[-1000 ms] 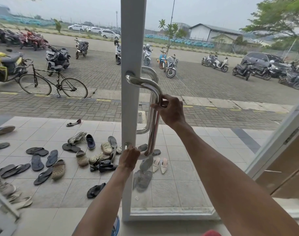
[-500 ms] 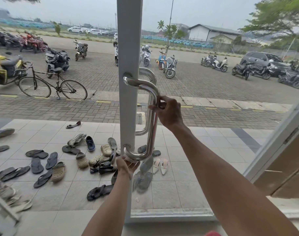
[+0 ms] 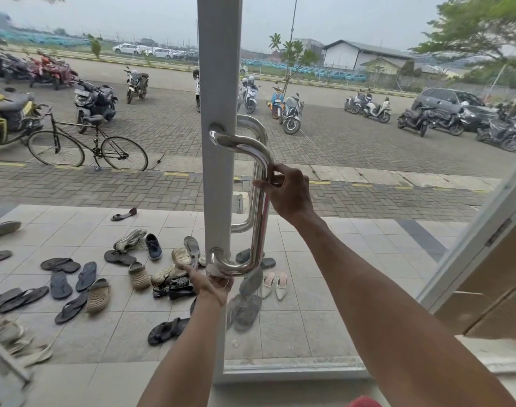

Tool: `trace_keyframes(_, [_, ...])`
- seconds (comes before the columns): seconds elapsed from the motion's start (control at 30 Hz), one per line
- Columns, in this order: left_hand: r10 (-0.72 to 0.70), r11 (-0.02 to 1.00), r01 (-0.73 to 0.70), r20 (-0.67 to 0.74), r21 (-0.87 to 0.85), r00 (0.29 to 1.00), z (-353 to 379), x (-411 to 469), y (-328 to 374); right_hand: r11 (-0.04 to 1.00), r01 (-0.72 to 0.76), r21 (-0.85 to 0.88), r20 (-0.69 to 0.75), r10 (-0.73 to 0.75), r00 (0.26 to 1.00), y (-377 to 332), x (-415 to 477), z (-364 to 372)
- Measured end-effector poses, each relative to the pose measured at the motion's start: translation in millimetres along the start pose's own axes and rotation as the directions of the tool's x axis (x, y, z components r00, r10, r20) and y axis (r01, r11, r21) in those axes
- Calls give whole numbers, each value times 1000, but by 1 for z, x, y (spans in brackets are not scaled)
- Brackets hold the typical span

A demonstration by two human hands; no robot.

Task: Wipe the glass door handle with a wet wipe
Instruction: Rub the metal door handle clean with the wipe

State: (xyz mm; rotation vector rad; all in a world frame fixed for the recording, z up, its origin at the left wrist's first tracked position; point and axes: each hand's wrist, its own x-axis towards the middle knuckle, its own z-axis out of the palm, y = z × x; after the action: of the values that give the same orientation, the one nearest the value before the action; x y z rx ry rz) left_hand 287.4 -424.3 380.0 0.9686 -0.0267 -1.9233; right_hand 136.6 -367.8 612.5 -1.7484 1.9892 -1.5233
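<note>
**Steel door handle [image 3: 258, 201], wiping at the lower bend**

The door handle is fixed to the white door frame [image 3: 218, 83], long axis upright, both ends bent leftward into the frame. Wiping is judged in hand at the lower bend, where a whitish wet wipe [image 3: 217, 271], only partly seen, is apparently pressed upward by the left hand [image 3: 214, 286], fingers curled beneath it. The upright bar is gripped near its top by the right hand [image 3: 289, 192], thumb and fingers closed round it. Next, the wipe is likely to be drawn up the bar, for which the right hand must give way. Sandals [image 3: 86, 277] are seen beyond the glass.
</note>
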Motion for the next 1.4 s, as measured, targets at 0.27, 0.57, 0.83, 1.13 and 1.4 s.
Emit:
trace_keyframes(0.27, [-85,996,79,124,52,989,32,-39,-63,1000,-7,-11,-8,7,1000,-1,0,0])
trace_keyframes(0.57, [68,965,-66,-2,-254,998,45,-40,-34,1000,-12,-13,-3,11,1000,-1,-2,-2])
trace_keyframes(0.83, [87,987,-96,69,132,994,26,-21,-5,1000,-12,-4,-19,12,1000,1,0,1])
trace_keyframes(1.13, [311,905,-173,-325,389,893,33,-50,-61,1000,-6,29,-16,6,1000,1,-2,3])
trace_keyframes(1.4, [722,-308,-446,512,840,466,10,-30,-39,1000,-14,27,-13,14,1000,2,0,3])
